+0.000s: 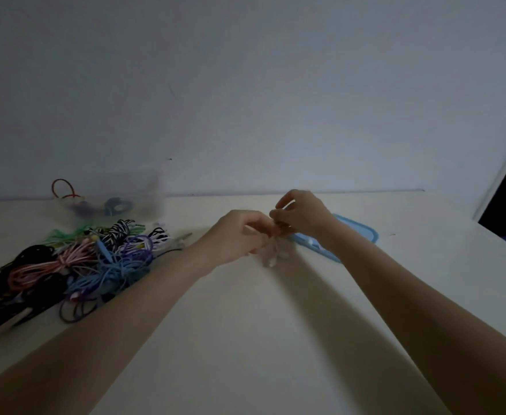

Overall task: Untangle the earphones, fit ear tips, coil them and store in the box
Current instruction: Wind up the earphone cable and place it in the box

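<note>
The heap of tangled earphones (69, 265) lies on the table (245, 339) at the far left. The box (117, 199) stands behind the heap — against the wall (245, 85). The lid (347, 235) lies flat on the table to the right. Both hands (239, 235) (302, 212) meet between heap and lid, the right wrist over the lid's near edge.

Both hands (275, 226) raised, fingers curled.

Left hand (239, 235) and right hand (302, 214), both bare; forearms unsleeved, without watch, ring or glove, extending over the table (245, 339).
</note>
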A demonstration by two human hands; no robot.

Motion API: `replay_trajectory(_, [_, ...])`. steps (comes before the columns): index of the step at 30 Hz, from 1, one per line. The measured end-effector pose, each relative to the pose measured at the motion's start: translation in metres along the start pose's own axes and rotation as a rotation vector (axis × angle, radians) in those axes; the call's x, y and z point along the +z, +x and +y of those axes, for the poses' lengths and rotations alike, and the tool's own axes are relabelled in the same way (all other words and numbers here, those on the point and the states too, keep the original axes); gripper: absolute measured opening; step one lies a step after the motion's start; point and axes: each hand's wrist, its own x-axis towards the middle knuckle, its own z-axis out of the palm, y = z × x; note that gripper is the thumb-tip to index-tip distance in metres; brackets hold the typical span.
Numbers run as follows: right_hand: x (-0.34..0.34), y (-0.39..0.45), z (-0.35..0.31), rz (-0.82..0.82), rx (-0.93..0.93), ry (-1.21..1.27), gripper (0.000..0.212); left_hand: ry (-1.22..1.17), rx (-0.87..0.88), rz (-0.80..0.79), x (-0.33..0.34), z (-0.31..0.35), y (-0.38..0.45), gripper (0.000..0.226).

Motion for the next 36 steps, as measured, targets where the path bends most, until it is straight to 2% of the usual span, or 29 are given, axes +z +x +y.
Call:
replay_trajectory(2, [-0.010,0.000,-0.004,-0.012,-0.056,-0.126,0.002,0.133,0.065,-0.099,0.002,-0.003,-0.004,0.025])
replay_trajectory(3, [-0.017,-0.003,-0.006,-0.020,-0.080,-0.237,0.006,0.204,0.090,-0.138,0.003,-0.004,-0.007,0.019])
replay_trajectory(6, [-0.032,-0.006,-0.008,-0.048,-0.103,-0.541,0.013,0.393,0.156,-0.181,0.009,-0.008,-0.008,0.023])
replay_trajectory(12, [-0.034,-0.015,0.000,-0.100,-0.078,-0.810,0.020,0.493,0.233,-0.106,0.019,-0.009,-0.001,0.016])
replay_trajectory(15, [-0.033,-0.020,0.006,-0.105,-0.052,-0.788,0.023,0.460,0.248,-0.025,0.019,-0.011,-0.004,0.015])
replay_trajectory(17, [-0.034,-0.022,0.009,-0.096,-0.056,-0.725,0.017,0.457,0.246,0.012,0.015,-0.013,-0.005,0.013])
replay_trajectory(21, [-0.032,-0.022,0.016,-0.013,-0.106,-0.647,0.012,0.520,0.244,0.001,0.006,-0.016,-0.006,0.007])
replay_trajectory(25, [-0.031,-0.027,0.011,0.071,-0.224,-0.469,0.009,0.462,0.259,0.080,0.006,-0.016,-0.004,0.020])
replay_trajectory(28, [-0.023,-0.037,0.014,0.081,-0.234,-0.332,0.009,0.353,0.307,0.183,0.012,-0.014,-0.001,0.023])
replay_trajectory(32, [-0.013,-0.048,0.024,0.070,-0.215,-0.270,0.011,0.364,0.391,0.049,0.021,-0.019,-0.004,0.019])
replay_trajectory(34, [-0.011,-0.048,0.025,0.077,-0.238,-0.258,0.013,0.379,0.421,-0.021,0.023,-0.021,-0.008,0.024])
replay_trajectory(36, [-0.008,-0.049,0.024,0.076,-0.268,-0.250,0.014,0.346,0.367,-0.099,0.020,-0.018,-0.010,0.022])
